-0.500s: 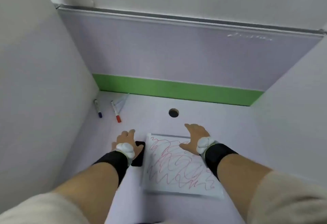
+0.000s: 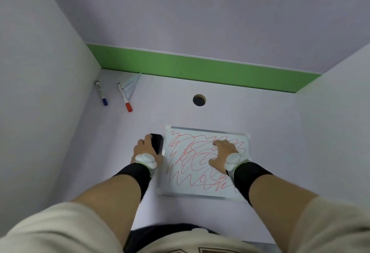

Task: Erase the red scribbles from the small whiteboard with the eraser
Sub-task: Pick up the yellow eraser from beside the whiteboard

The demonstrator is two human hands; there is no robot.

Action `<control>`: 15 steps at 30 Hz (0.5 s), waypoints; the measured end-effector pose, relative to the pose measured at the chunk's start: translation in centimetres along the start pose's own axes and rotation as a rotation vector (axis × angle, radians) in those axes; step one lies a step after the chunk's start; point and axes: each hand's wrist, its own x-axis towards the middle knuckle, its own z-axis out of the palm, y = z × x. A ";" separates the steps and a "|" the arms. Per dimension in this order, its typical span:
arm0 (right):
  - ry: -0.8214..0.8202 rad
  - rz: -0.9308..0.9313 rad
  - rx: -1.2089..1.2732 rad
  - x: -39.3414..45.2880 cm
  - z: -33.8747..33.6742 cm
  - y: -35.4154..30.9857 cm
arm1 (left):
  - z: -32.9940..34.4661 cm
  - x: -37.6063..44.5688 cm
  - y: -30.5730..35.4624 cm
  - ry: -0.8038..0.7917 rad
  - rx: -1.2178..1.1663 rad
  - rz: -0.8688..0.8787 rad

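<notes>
The small whiteboard point(image 2: 202, 187) lies flat on the desk in front of me, covered in red scribbles point(image 2: 192, 160). A black eraser point(image 2: 157, 141) rests on the desk just off the board's left edge. My left hand point(image 2: 145, 148) lies over the eraser with fingers curled around it. My right hand point(image 2: 222, 155) rests flat on the right part of the board, fingers spread, holding nothing. Both wrists wear black bands with white sensors.
A blue-capped marker point(image 2: 101, 93) and a red-capped marker point(image 2: 124, 97) lie at the far left, beside a clear plastic wrapper point(image 2: 131, 84). A round cable hole point(image 2: 199, 100) sits behind the board. Partition walls enclose the desk on three sides, with a green strip point(image 2: 200, 68) at the back.
My view has tilted down. The right hand has moved from the board's top edge onto its surface. The left hand has closed further over the eraser.
</notes>
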 end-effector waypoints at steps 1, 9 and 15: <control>0.010 -0.005 0.012 0.3 -0.6 -0.4 | -0.8 0.1 0.4 0.019 -0.061 0.007; 0.071 -0.059 0.659 0.9 -10.5 -5.4 | -8.7 -0.4 9.1 0.110 -0.355 0.285; 0.141 -0.219 0.910 -2.0 -18.3 -7.0 | -11.2 -3.9 17.1 0.064 -0.587 0.542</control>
